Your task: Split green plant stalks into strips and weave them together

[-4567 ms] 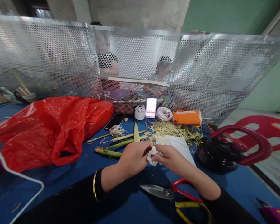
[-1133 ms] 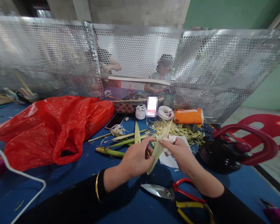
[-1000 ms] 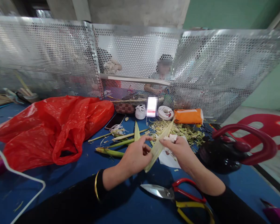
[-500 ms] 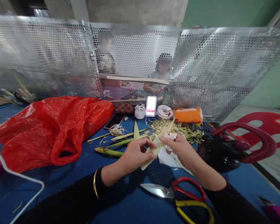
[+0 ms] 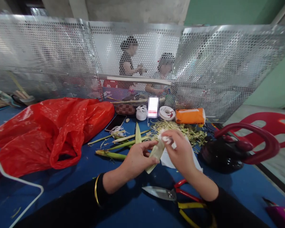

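Note:
My left hand (image 5: 139, 158) grips a pale green corn husk (image 5: 156, 155) between thumb and fingers, low over the table. In my right hand (image 5: 180, 152) is a crumpled white tissue (image 5: 167, 139), pinched against the husk's upper end. A white paper sheet (image 5: 167, 159) lies beneath my right hand, partly covered by it. Scissors (image 5: 161, 193) with one red and one yellow handle lie nearer to me, below both hands; my right forearm hides part of the handles. Left of the husk are several green husk pieces and stalks (image 5: 114, 155).
A red plastic bag (image 5: 49, 133) fills the left side. Shredded husk strips (image 5: 192, 134), a white spool (image 5: 167, 113) and an orange packet (image 5: 190, 116) lie behind my hands. At right stands a dark kettle (image 5: 220, 155). Two people are beyond the perforated metal screen (image 5: 137, 63).
My right hand has shifted its grip and turned more upright, with the tissue at the husk's top. My left hand stays nearly in place. A person behind the screen has moved right.

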### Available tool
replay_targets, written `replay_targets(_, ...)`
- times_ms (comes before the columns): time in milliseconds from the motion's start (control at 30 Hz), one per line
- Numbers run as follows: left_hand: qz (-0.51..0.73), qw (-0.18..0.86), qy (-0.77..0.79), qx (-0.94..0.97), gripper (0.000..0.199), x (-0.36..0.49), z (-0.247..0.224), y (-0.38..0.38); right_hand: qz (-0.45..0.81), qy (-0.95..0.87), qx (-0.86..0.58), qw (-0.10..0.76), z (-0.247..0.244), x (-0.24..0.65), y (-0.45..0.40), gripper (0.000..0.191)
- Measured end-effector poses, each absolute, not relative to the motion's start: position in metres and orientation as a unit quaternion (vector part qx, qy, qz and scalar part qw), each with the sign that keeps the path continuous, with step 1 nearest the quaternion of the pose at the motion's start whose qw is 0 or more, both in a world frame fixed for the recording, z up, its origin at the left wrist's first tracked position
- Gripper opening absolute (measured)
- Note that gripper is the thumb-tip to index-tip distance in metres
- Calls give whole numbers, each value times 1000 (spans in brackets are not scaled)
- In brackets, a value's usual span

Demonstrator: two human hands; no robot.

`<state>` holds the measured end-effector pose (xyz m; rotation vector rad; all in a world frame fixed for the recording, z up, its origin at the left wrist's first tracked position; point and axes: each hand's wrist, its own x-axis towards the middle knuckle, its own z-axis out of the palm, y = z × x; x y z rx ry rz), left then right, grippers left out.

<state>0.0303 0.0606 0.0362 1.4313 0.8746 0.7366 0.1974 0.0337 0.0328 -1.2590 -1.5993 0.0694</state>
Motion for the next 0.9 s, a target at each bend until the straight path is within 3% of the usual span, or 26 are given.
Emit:
replay_targets(167, 355, 706, 326, 519, 58, 32, 34, 62, -66, -776, -477, 407, 12, 187, 31, 32)
replay_targets(467, 356, 739, 303, 485, 47, 31, 44, 59, -228, -835, -375, 333, 17, 187, 26, 27)
replay_targets(600, 353, 746, 288, 486, 45, 29, 42, 62, -202, -847, -349, 345, 19, 184, 25, 24)
replay_targets(767, 345, 776, 275, 451, 62, 26, 45, 64, -127, -844, -345, 390, 24, 180, 25, 25)
replay_targets(900, 345, 810, 269, 389, 52, 23, 50, 64, -97, -864, -342, 357, 27, 177, 20, 27)
